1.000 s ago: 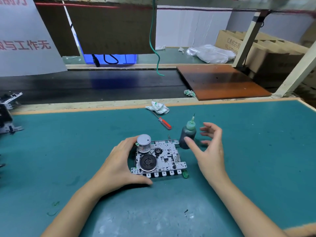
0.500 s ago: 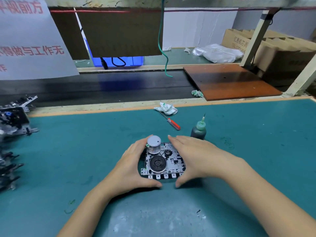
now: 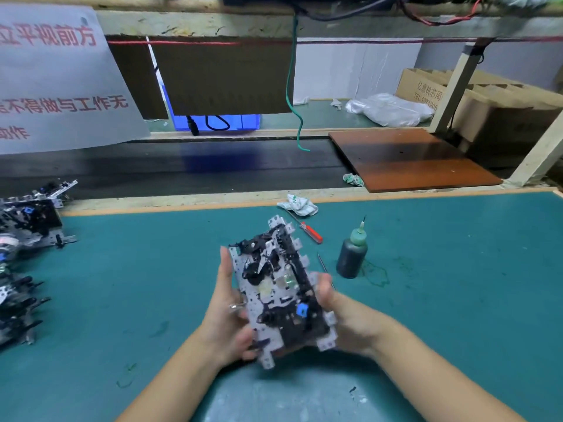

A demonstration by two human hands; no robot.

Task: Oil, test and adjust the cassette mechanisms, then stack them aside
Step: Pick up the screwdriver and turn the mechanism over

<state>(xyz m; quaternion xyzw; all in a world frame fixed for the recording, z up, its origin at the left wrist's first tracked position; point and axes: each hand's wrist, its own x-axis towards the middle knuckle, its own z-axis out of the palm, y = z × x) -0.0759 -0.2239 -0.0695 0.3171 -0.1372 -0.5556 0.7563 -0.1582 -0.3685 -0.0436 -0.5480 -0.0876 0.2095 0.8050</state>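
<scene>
A metal cassette mechanism (image 3: pixel 278 287) with black levers and a small blue part is lifted off the green mat, tilted on end with its lever side toward me. My left hand (image 3: pixel 230 315) grips its left edge, fingers curled behind it. My right hand (image 3: pixel 341 318) grips the right edge, thumb on the front rim. A dark oil bottle (image 3: pixel 352 257) with a green needle cap stands on the mat just right of the mechanism. A pile of other mechanisms (image 3: pixel 27 226) lies at the far left edge of the mat.
A red-handled screwdriver (image 3: pixel 306 228) and a crumpled rag (image 3: pixel 298 204) lie behind the mechanism. A thin pin (image 3: pixel 323 263) lies beside the bottle. Beyond the mat's (image 3: pixel 457 284) far edge runs a dark conveyor belt with a brown board (image 3: pixel 408 159). A green cable (image 3: pixel 291 86) hangs overhead.
The mechanism lay flat on the mat, motor side up, with both hands closing round it. Now both hands have lifted it and turned it over, its lever side facing me.
</scene>
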